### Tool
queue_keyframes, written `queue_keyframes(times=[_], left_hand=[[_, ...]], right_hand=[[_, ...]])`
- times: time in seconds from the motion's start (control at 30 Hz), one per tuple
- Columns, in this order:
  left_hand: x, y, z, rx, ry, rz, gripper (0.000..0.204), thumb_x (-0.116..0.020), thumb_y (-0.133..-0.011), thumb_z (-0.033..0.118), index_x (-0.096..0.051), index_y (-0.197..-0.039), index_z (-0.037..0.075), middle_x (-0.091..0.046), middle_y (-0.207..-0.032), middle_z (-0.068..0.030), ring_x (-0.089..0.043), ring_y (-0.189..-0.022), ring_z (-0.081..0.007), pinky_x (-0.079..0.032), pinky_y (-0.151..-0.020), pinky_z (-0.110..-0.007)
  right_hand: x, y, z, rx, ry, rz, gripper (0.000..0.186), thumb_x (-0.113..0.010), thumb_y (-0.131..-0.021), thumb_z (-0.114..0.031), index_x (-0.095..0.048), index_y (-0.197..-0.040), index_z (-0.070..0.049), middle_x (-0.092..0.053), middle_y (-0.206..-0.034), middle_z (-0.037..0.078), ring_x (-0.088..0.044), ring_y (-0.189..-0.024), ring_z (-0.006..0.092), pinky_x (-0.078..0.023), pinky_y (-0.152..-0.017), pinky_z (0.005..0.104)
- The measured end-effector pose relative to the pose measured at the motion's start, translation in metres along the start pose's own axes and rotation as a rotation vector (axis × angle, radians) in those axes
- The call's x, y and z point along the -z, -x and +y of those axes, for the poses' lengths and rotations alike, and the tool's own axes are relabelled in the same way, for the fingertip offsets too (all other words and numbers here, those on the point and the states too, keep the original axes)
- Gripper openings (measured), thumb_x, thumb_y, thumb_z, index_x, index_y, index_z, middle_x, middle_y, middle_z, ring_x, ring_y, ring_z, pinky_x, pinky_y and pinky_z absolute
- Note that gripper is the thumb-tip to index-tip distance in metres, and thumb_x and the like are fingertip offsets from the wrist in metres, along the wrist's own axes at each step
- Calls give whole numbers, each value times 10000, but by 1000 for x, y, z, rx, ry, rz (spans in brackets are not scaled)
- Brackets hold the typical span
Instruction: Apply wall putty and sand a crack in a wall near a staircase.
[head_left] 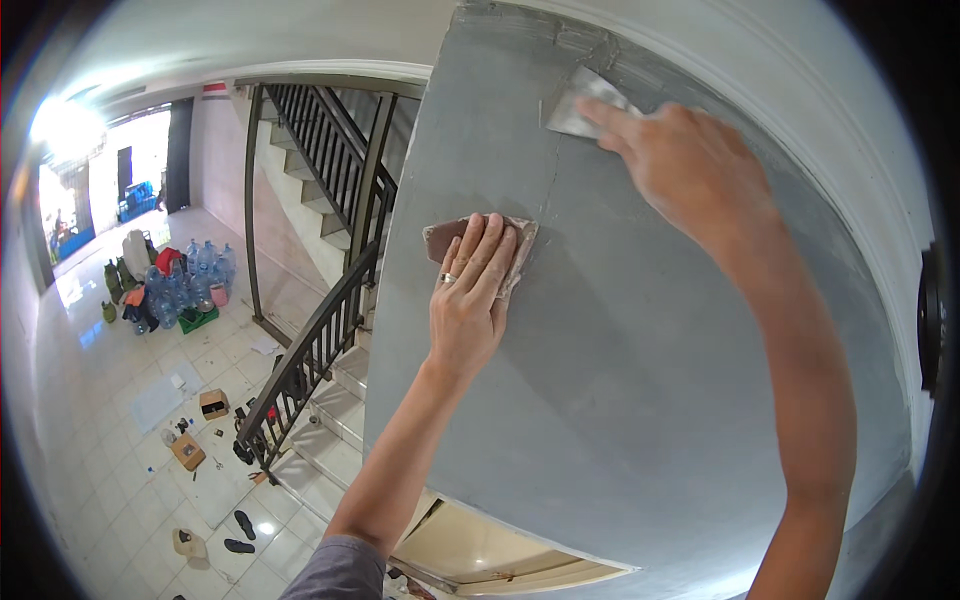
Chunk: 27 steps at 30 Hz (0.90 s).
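A grey wall panel (620,380) fills the middle and right, with wet-looking smears and a thin crack line near its top. My right hand (690,170), slightly blurred, pinches a flat, pale-bladed putty scraper (568,115) whose blade lies against the upper part of the wall. Lower and to the left, my left hand (465,300) has its fingers across the face of a reddish-brown plate (445,238) with whitish putty caked along its edges. The left thumb is hidden, and a ring shows on one finger. The plate is close in front of the wall; contact cannot be told.
White moulding (840,110) borders the panel above and right. On the left, a dark metal railing (315,350) runs beside a staircase (340,400). Far below on the tiled floor are blue water jugs (185,280), cardboard boxes (187,452) and black sandals (242,535).
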<state>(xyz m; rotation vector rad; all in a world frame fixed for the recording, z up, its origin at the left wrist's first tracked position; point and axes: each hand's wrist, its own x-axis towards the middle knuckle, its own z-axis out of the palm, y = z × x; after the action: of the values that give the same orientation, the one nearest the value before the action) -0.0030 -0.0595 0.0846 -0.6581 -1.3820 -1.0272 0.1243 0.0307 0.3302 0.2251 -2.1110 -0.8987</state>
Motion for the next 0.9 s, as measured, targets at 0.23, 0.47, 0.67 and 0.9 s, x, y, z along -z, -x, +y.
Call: queue_keyframes(times=[0.23, 0.47, 0.67, 0.9], left_hand=[[1, -1, 6, 12, 4, -84, 491, -616, -927, -2, -608, -1416, 37, -537, -1515, -156, -435, -1463, -339, -341, -1204, -492], [4, 4, -4, 40, -2, -57, 465, -633, -949, 24, -612, -1413, 50, -538, -1518, -136, -433, -1465, -331, -365, -1193, -481], [5, 1, 3, 21, 6, -102, 487, -621, -926, -10, -618, -1408, 54, -537, -1522, -128, -429, -1467, -337, -331, -1212, -488], [-1, 4, -7, 22, 16, -51, 501, -608, -924, -25, -609, -1419, 50, -532, -1524, -146, -425, -1472, -333, -333, -1209, -486]], right_hand=[[1, 44, 27, -129, 31, -153, 378, -552, -1022, -212, -631, -1387, -274, -729, -906, 175, -725, -869, 340, -574, -747, 479], [-4, -24, -5, 53, 28, -8, 388, -533, -1041, -247, -612, -1416, -309, -732, -883, 159, -731, -845, 331, -573, -742, 482], [-5, 53, 40, -84, -29, -72, 360, -531, -1037, -238, -656, -1370, -291, -731, -871, 153, -725, -835, 340, -581, -759, 479], [-4, -16, 0, -5, -15, 24, 366, -534, -1034, -210, -656, -1371, -288, -745, -866, 123, -723, -804, 326, -586, -789, 458]])
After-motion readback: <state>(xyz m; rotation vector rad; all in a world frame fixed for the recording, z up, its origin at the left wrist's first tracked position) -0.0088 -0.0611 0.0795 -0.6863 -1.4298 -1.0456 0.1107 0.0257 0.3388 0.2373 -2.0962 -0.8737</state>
